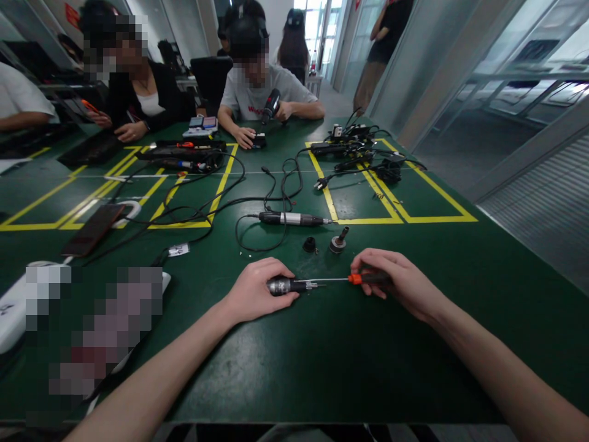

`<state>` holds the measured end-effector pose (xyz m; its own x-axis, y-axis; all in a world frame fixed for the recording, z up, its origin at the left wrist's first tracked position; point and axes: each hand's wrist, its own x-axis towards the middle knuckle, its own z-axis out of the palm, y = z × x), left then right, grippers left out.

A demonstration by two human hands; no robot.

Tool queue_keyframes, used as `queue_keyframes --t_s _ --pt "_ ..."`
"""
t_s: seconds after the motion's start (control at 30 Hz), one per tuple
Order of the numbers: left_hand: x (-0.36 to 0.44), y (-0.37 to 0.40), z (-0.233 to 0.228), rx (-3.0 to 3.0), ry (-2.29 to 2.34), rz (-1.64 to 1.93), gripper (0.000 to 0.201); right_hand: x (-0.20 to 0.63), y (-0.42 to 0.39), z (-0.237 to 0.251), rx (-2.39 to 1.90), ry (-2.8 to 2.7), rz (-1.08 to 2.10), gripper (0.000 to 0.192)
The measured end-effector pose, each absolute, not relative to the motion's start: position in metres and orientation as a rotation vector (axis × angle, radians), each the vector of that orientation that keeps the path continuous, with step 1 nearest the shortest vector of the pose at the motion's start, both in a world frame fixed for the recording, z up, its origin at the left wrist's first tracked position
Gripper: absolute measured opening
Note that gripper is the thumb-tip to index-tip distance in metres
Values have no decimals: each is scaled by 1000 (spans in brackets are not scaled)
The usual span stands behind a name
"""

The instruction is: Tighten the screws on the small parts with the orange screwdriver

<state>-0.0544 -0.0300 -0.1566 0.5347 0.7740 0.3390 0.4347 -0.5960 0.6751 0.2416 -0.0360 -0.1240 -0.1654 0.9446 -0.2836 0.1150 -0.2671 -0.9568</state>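
My left hand is closed around a black and silver cylindrical tool part that lies sideways on the green table; its narrow end points right. In my right hand is a screwdriver with an orange and dark handle. Its thin metal shaft runs left and reaches the part near my left fingers; whether the tip touches is too small to tell. Just beyond my hands stand a small black cap and a round metal piece with a stem. Behind them lies a corded pen-shaped electric screwdriver.
Black cables wind across the table. A phone and white objects lie to the left. Tools and adapters sit inside yellow tape outlines. Across the table, a person holds a black power tool; another person sits beside.
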Motion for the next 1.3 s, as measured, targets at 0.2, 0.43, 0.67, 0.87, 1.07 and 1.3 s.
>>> queue_keyframes --t_s 0.2,0.43,0.67,0.87,1.07,1.3 --pt "-54 -30 -157 2270 986 863 18 241 -34 -127 -1501 -1329 1649 56" --pt "-54 -29 -156 2259 999 841 17 246 -36 -137 -1194 -1780 976 26" --pt "-54 -30 -153 2234 993 818 16 261 -34 -146 -600 -2167 214 19" --pt "-55 -30 -152 2231 991 807 16 261 -32 -150 -1090 -1927 668 23" --pt "-55 -30 -153 2223 990 815 16 250 -37 -131 -1252 -1566 1360 38" --pt "-54 -29 -153 2223 1011 825 17 240 -43 -129 -1397 -1295 1500 49"
